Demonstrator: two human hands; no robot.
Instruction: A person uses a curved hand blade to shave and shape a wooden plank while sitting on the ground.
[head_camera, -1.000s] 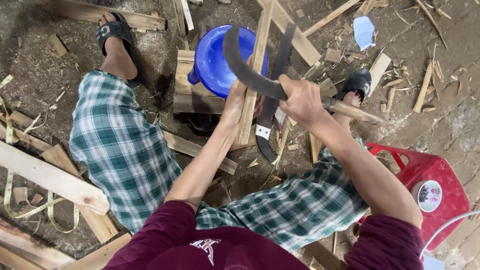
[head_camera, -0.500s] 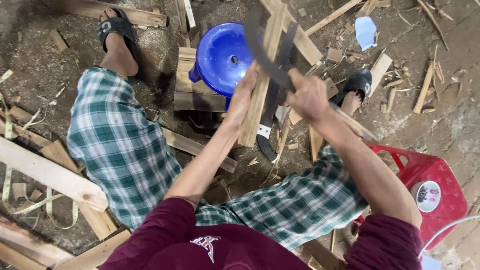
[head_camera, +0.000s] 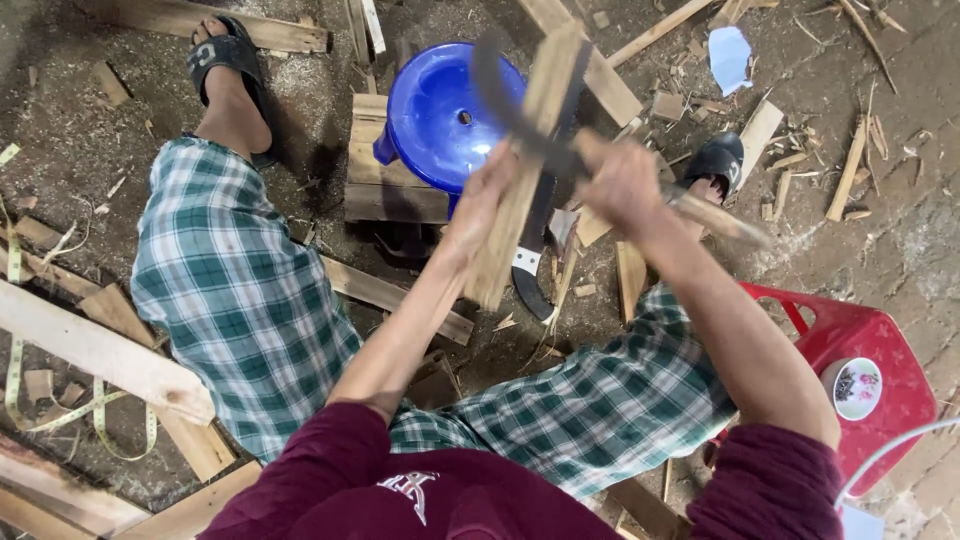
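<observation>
1. Swinging lower now: curved blade (head_camera: 505, 100) down across wood strip (head_camera: 520, 180), above blue stool (head_camera: 435, 115).
2. Left hand (head_camera: 478, 205) wrapped tight round strip; right hand (head_camera: 622, 185) clenched on handle.
3. Best kept: fingers below the cut.

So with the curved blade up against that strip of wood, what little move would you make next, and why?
Probably a short downward stroke along the strip's edge, away from the fingers. The right hand grips the curved blade set against the upper part of the wood strip, while the left hand holds the strip lower down, upright over the blue stool.
</observation>
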